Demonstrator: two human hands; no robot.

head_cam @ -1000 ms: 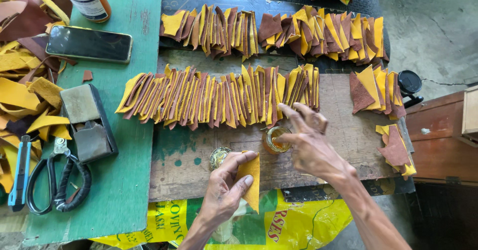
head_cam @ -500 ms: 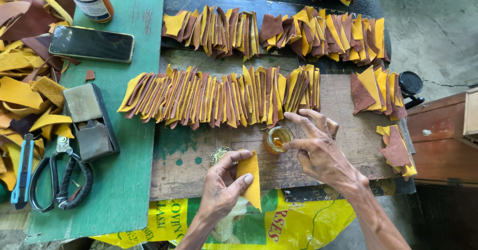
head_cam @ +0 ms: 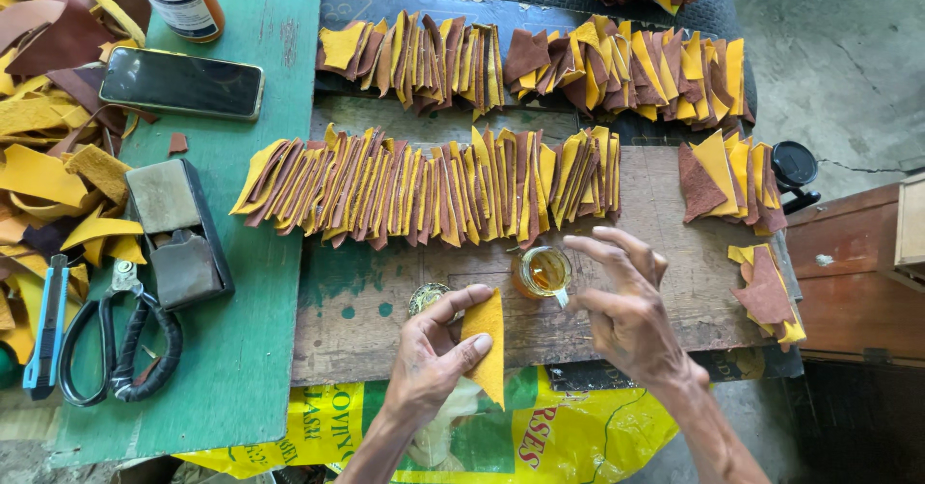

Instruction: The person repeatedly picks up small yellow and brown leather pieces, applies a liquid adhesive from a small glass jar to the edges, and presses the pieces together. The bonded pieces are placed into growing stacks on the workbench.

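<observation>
The small open jar (head_cam: 542, 272) of amber liquid, likely glue, stands on the bare wooden board (head_cam: 665, 205) just below the long row of cut pieces (head_cam: 424, 190). It looks easy to tip: the right hand (head_cam: 626, 315) hangs right beside it with fingers spread, and a careless brush of a fingertip could knock it over and spill onto the row or the board. A thin white stick or brush pokes out of the jar at its lower right edge, so catching that would do the same. Glue smeared on the wrong face of the yellow piece (head_cam: 485, 344) is the other risk, since the left hand (head_cam: 429, 359) holds it only by its edge

The left hand is clamped on the yellow piece, thumb on top and fingers curled beneath, holding it upright and tilted over the board's near edge. The right hand is empty, fingers apart and arched, palm down, wrist coming in from the lower right. A round lid (head_cam: 427, 298) lies just left of the jar, partly hidden by the left thumb
</observation>
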